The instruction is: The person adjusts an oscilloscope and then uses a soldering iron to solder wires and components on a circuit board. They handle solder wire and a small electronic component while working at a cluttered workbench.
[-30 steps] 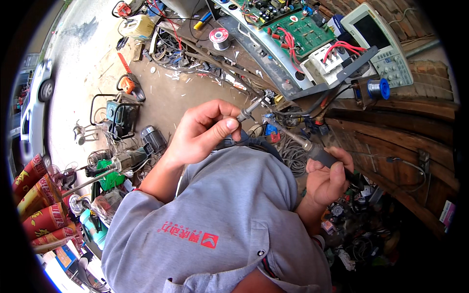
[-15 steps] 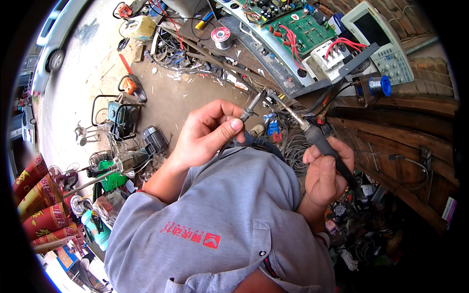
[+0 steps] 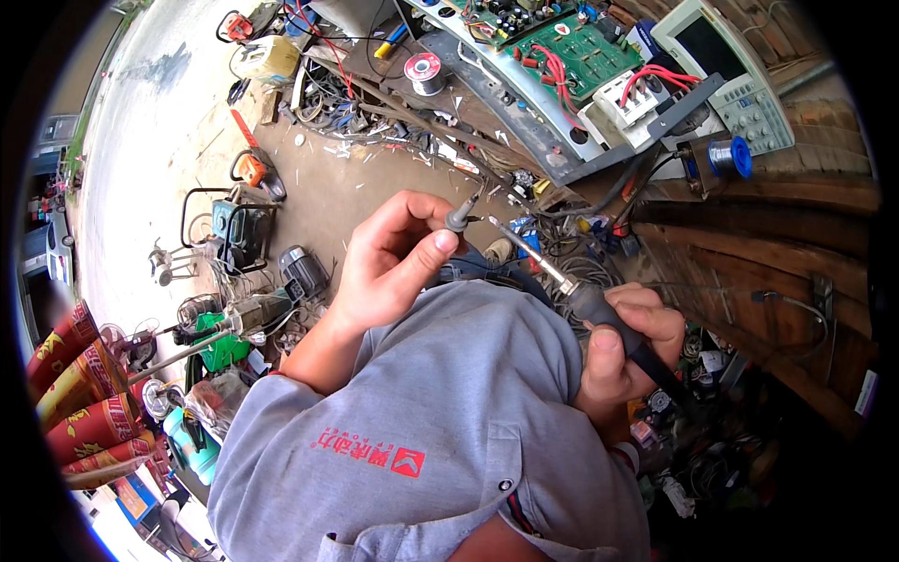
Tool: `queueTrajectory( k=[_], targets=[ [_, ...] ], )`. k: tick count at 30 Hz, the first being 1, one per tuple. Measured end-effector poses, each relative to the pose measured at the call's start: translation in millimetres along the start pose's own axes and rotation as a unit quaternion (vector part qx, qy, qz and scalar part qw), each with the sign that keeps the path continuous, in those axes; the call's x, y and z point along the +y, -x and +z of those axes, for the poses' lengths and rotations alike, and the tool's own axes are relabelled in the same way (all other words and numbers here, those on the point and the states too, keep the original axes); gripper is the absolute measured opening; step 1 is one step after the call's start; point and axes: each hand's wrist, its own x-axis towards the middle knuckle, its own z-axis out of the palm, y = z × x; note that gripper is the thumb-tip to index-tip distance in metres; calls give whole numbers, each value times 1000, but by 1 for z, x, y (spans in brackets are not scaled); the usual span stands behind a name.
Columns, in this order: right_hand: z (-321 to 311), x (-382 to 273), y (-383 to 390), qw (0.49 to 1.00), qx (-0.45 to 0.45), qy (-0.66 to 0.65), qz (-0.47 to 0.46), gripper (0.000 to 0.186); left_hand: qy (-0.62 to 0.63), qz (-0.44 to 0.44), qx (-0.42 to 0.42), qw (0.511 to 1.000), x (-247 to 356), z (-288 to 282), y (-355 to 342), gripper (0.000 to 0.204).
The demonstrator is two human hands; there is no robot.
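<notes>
My left hand (image 3: 389, 267) pinches a small grey probe (image 3: 458, 217) between thumb and fingers. The probe has a flared collar and a narrow end that points up and away from me; its rear part is hidden in the hand. In my right hand (image 3: 632, 342), the fingers wrap round the dark handle of a soldering iron (image 3: 588, 304). The iron's metal shaft slants up to the left, and its bright tip lies just right of the probe, seemingly a small gap apart. Both tools are held in the air in front of my grey shirt.
A bench at the far right carries a chassis with green circuit boards (image 3: 585, 66), an oscilloscope (image 3: 716, 61) and a solder spool (image 3: 425, 73). A blue-rimmed spool (image 3: 729, 157) hangs at its edge. On the floor at left lie a chainsaw (image 3: 251, 169) and a motor (image 3: 302, 271).
The soldering iron has moved left and nearer to me, its tip drawn back from the probe's far end. The probe has turned more upright. A car at far left has left the view.
</notes>
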Motion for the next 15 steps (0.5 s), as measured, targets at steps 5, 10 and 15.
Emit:
queueTrajectory(
  k=[5, 10, 15],
  targets=[
    [-4, 0, 0, 999, -24, 12, -30, 33, -9, 15, -9, 1000, -2, 0, -2, 16],
    [-2, -3, -3, 999, -37, 12, -26, 33, -29, 12, -9, 999, -2, 0, -2, 15],
    [-2, -6, -4, 998, -47, 27, -31, 32, -27, 10, -9, 1000, -3, -1, -1, 14]
  ],
)
